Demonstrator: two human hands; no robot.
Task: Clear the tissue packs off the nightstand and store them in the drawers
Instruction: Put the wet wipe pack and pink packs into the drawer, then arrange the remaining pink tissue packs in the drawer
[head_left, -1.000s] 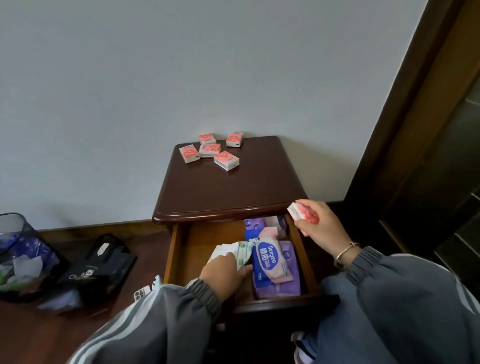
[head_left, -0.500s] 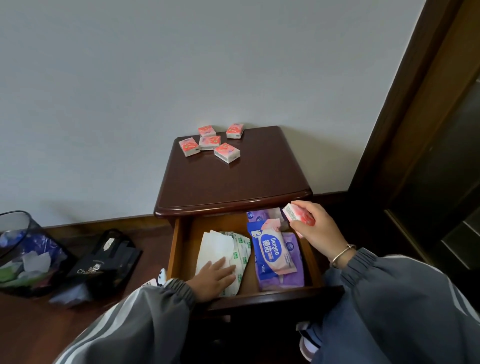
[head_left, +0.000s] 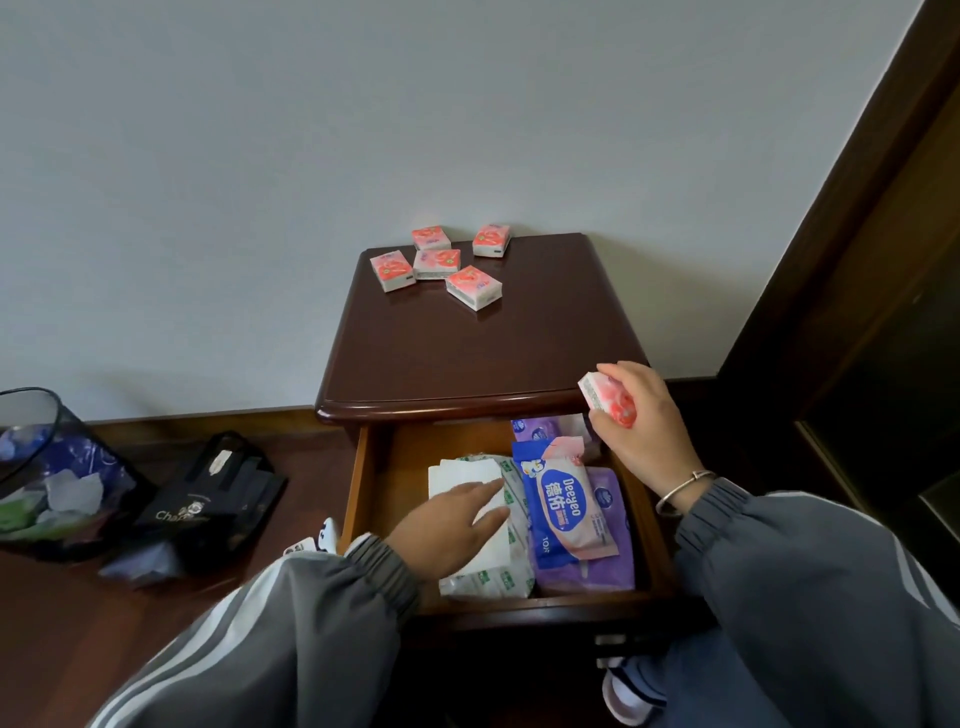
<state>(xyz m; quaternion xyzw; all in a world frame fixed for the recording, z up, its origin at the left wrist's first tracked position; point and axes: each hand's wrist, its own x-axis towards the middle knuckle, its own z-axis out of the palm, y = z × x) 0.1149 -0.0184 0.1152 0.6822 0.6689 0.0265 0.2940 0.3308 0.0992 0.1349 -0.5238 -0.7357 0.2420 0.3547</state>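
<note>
The dark wooden desk (head_left: 483, 353) stands against the wall with its top drawer (head_left: 358, 488) pulled open. Inside lie a white-and-green pack (head_left: 488, 582) and a blue wipes pack (head_left: 563, 509) resting on a purple pack (head_left: 608, 566). The left hand (head_left: 447, 525) lies flat, fingers straight, on the white-and-green pack, the right hand (head_left: 644, 431) grips one pink tissue pack (head_left: 608, 397) above the drawer's back right corner, and five loose tissue packs (head_left: 437, 262) cluster at the desk's back left corner.
</note>
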